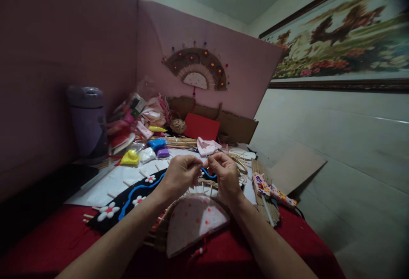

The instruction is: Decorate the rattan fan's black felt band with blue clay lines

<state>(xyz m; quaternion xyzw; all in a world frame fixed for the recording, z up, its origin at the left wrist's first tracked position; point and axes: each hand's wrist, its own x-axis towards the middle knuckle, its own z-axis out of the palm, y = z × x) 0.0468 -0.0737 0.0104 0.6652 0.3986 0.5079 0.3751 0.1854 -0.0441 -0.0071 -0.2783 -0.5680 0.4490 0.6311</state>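
Over the middle of the table, my left hand [183,174] and my right hand [223,174] meet with thumbs and forefingers pinched together. Whatever sits between the fingertips is too small to make out. Beneath them lies a handmade fan [194,221] with a pale dotted half-round base and thin wooden sticks. Its black band [128,215] carries a wavy blue line [137,191] and white clay flowers [108,212] with red centres. A red tassel with a bead [200,251] hangs at the near edge of the base. My forearms hide parts of the fan.
A purple tumbler [88,125] stands at the left. Yellow clay [130,157], blue clay [156,144], a twine ball [178,125] and a red card [202,126] lie behind. Another fan [198,68] hangs on the pink board. A glue gun [271,191] rests at the right.
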